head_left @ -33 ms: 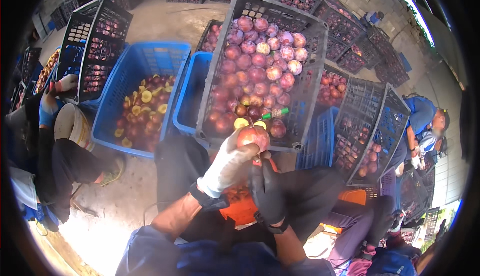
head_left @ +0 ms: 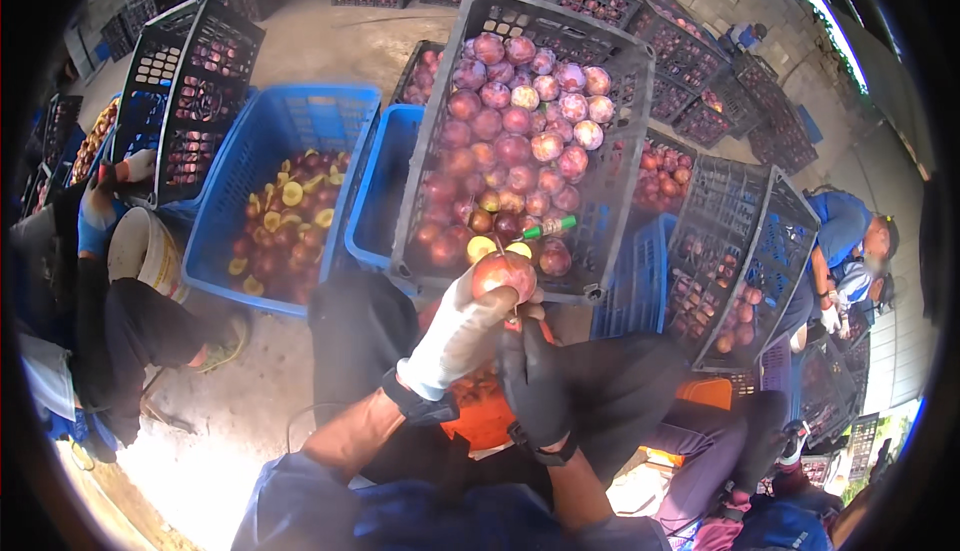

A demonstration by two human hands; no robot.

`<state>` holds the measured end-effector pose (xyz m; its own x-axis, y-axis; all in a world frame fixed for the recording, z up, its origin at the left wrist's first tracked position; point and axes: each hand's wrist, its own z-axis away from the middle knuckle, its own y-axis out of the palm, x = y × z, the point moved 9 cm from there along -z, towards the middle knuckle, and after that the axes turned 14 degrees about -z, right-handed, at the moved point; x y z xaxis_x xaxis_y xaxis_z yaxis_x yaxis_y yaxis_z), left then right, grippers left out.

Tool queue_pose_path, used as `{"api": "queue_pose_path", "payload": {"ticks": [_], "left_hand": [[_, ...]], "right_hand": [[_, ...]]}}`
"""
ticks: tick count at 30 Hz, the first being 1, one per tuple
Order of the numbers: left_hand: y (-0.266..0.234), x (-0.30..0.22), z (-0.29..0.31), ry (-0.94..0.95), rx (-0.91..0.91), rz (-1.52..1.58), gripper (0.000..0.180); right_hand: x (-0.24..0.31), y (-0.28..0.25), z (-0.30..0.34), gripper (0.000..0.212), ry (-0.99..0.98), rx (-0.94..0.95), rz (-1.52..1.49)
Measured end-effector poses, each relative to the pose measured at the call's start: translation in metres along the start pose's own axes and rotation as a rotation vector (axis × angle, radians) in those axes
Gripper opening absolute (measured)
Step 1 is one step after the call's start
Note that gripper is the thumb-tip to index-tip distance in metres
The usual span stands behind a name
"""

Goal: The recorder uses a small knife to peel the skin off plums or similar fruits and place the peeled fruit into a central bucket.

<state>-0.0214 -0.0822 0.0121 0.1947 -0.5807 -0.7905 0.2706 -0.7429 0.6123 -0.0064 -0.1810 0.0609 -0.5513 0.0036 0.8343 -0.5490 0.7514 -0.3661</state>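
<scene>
A reddish plum [head_left: 503,273] is held in the white-gloved fingers of my left hand [head_left: 452,326], above the near edge of a tilted black crate. My right hand [head_left: 530,366], in a dark glove, is closed just below the fruit, its fingertips close to the left thumb. A small red bit shows at those fingertips; the rest of what it holds is hidden. The black crate [head_left: 628,201] bears many whole plums [head_left: 515,119]. Cut plum halves [head_left: 481,247] with yellow flesh and a green-handled tool [head_left: 551,226] lie among the plums at its near end.
Left of the crate stands a blue basket [head_left: 215,241] with cut plums; another blue basket [head_left: 375,186] is partly under the crate. An orange container [head_left: 480,416] is between my legs. Co-workers sit at both sides, with a white bucket [head_left: 140,246] at left and stacked crates [head_left: 690,46] behind.
My left hand and the plum have shifted very slightly to the left. The crates and baskets are where they were.
</scene>
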Motion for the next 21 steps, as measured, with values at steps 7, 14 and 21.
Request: {"api": "queue_pose_path", "payload": {"ticks": [7, 14, 21], "left_hand": [[-0.004, 0.001, 0.001, 0.003, -0.031, -0.084, 0.055], [-0.001, -0.043, -0.008, 0.169, 0.089, -1.032, 0.066], [0.013, -0.002, 0.007, -0.092, 0.042, 0.197, 0.055]], "right_hand": [[-0.028, 0.006, 0.021, 0.022, 0.224, 0.078, -0.168], [-0.052, -0.002, 0.045, 0.023, 0.811, 0.019, -0.611], [-0.011, -0.003, 0.018, 0.026, 0.051, 0.025, -0.035]]}}
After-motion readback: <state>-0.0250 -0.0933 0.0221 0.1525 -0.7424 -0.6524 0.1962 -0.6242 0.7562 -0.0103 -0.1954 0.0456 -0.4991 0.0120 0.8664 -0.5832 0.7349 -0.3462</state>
